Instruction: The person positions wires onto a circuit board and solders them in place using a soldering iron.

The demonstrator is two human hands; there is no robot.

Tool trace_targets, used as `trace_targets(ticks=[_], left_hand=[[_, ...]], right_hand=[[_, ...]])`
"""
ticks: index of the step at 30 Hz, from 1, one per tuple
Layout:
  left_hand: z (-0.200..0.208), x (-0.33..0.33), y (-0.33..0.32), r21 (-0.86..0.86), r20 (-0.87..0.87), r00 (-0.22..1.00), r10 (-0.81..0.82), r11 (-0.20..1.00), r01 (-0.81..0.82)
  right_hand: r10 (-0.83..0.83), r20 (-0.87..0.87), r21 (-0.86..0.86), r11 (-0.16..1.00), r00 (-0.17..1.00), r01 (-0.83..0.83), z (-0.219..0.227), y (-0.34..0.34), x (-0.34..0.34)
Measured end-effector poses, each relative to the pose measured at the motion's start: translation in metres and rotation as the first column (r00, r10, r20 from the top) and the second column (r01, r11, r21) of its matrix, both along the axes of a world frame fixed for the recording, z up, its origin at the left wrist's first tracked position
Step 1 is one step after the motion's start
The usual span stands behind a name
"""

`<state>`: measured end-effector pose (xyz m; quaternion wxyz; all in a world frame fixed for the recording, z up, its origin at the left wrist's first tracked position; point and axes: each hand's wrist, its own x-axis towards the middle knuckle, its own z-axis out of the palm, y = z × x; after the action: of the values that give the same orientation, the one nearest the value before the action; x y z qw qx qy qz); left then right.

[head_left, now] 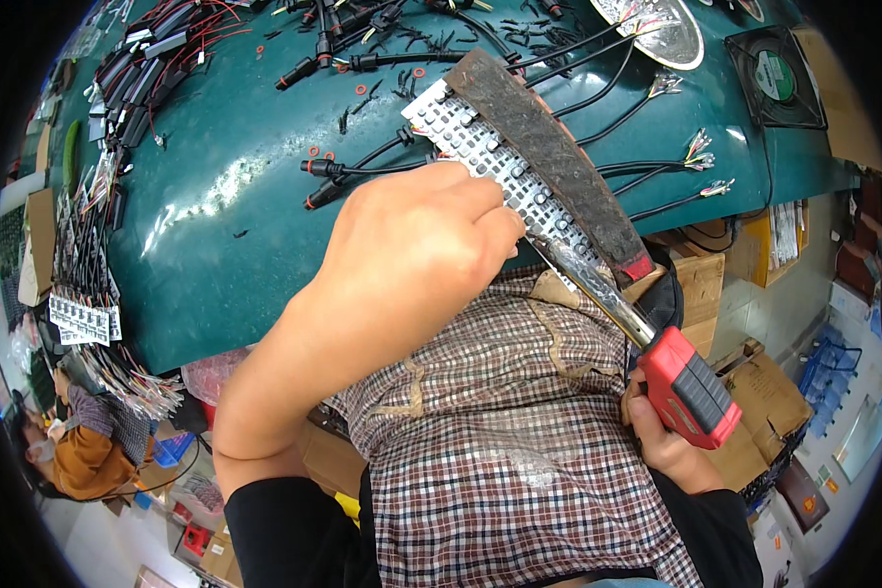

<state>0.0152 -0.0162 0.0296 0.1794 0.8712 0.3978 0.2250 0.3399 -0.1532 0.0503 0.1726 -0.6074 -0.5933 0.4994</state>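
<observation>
My left hand (416,235) is closed, its fingertips pinched at the near edge of a white panel of small circuit boards (480,147). Whatever sits between those fingertips is hidden by the hand. Wrapped round the red and black handle of a soldering iron (693,387) is my right hand (651,426). The iron's metal shaft slants up and left, its tip close to my left fingertips and the panel's edge. A dark, worn bar with a red end (548,157) lies across the panel. Black cables (607,127) with stripped wire ends reach out to the right beyond the bar.
Black cables with orange-ringed connectors (323,176) lie left of the panel on the green table (215,265). Bundled black parts with red wires (142,83) fill the far left. A metal dish (681,44) and a black fan (776,78) stand far right. Another person (98,451) sits at left.
</observation>
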Motion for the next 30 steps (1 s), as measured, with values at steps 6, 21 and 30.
trace_targets(ticks=[6,21,30], left_hand=[[0.002,0.002,-0.002,0.005,-0.042,0.999,0.015,1.000,-0.015],[0.008,0.002,0.004,-0.010,-0.083,0.996,-0.022,1.000,0.021],[0.010,0.003,0.006,-0.003,-0.103,0.994,-0.032,0.999,0.032]], right_hand=[[-0.005,-0.026,-0.015,1.000,1.000,0.005,0.001,0.001,-0.003],[0.046,0.008,0.132,0.990,0.999,-0.047,0.002,0.004,-0.006],[0.031,0.033,0.053,0.998,0.999,-0.033,0.000,-0.005,0.003]])
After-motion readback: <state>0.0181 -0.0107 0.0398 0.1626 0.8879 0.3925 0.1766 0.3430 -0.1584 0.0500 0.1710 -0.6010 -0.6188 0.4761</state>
